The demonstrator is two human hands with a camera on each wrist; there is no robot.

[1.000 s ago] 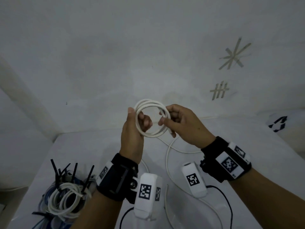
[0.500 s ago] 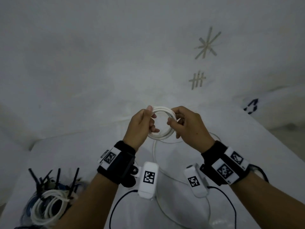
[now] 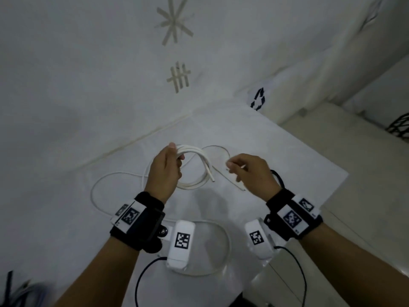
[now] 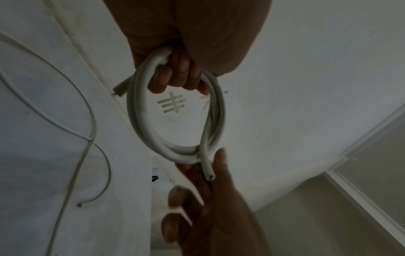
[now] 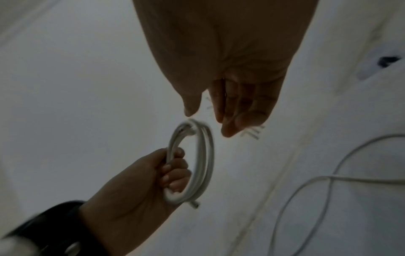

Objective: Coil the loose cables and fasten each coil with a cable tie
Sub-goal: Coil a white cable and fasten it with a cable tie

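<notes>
A white cable coil [image 3: 200, 155] hangs above the white table [image 3: 309, 165]. My left hand [image 3: 164, 171] grips the coil's left side, fingers curled through the ring [image 4: 136, 110]. One cut end [image 4: 208, 175] sticks out loose from the coil. My right hand [image 3: 247, 171] is a short way to the right of the coil, apart from it, fingers relaxed and holding nothing [image 5: 236, 97]. In the right wrist view the coil [image 5: 208, 155] sits just below those fingertips, with the left hand [image 5: 136, 181] round it.
A thin loose white cable [image 3: 95, 185] loops over the table beneath both hands [image 5: 328, 181]. Blurred cable bundles with black ties [image 3: 22, 291] lie at the lower left corner. A white box with a recycling mark [image 3: 257, 99] stands at the back right. The table's edge [image 3: 332, 185] runs near my right wrist.
My right hand has let go of the coil and moved off to the right. The left hand keeps hold of it. The head view has swung to the right.
</notes>
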